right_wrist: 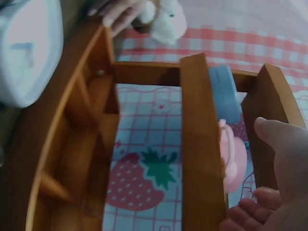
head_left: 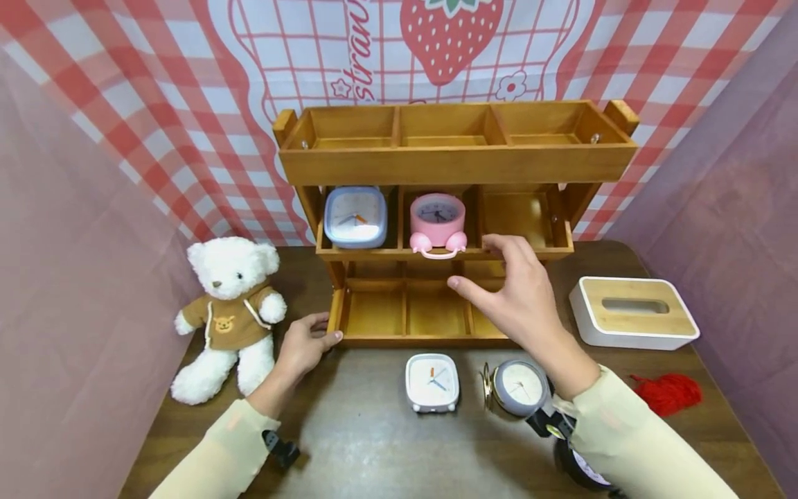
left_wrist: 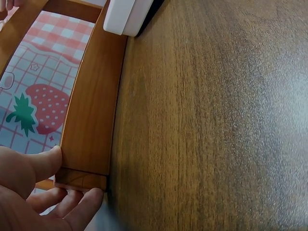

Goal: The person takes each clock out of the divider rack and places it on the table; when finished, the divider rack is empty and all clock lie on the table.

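Where the right hand overlaps the shelf, a lower corner's hidden.

The brown table before me holds a three-tier shelf and, left to right, a white teddy bear, white clock, grey clock, half-hidden dark-rimmed clock, tissue box and red yarn. The shelf's middle tier carries a blue clock beside a pink clock.

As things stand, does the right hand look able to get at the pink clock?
Probably yes: the right hand hovers open near the pink clock, and nothing visible stands between them.
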### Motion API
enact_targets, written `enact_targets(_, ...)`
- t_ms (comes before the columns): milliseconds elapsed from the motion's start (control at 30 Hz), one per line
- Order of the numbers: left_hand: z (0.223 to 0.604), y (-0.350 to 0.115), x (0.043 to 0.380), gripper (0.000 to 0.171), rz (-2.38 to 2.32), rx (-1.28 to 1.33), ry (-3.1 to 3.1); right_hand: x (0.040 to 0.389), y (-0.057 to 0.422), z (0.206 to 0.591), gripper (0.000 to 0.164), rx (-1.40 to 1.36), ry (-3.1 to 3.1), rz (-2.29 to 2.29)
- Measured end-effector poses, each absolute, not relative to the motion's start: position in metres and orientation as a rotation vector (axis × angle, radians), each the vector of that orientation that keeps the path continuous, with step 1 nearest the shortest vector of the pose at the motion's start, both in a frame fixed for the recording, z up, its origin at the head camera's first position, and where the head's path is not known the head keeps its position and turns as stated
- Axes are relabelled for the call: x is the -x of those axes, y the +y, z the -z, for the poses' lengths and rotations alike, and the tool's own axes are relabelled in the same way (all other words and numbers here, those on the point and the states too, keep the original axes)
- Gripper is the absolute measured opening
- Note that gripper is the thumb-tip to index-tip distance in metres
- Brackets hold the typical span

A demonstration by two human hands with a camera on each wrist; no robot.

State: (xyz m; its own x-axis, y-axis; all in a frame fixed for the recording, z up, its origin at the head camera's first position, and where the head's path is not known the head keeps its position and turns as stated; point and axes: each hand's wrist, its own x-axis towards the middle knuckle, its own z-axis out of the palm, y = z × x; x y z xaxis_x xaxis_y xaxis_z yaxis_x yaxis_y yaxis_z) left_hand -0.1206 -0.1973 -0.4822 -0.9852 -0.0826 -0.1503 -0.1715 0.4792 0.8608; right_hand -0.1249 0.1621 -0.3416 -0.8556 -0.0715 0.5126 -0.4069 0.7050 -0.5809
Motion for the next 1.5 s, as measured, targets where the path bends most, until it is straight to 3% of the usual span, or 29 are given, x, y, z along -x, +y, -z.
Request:
enact_targets(167,0.480,-0.197,0.122,0.053,-1.542,0.220,2.631,0.136,0.143,0.336,0.082,-0.254,-2.435,-1.009)
enact_targets(567,0.481,-0.196,0.119,0.054,-1.515,0.221,2.631,0.148,0.114,0.330,0.083,-0.152,-2.299,-1.133)
enact_targets(800,0.482,-0.197,0.121,0.054,-1.530,0.222,2.622,0.154,0.097,0.327,0.097,-0.064,-2.388,-1.111)
enact_targets(1500,0.481,-0.197,0.121,0.055,-1.526,0.235,2.606,0.178,0.074,0.332,0.103,0.183,-2.483,-0.983)
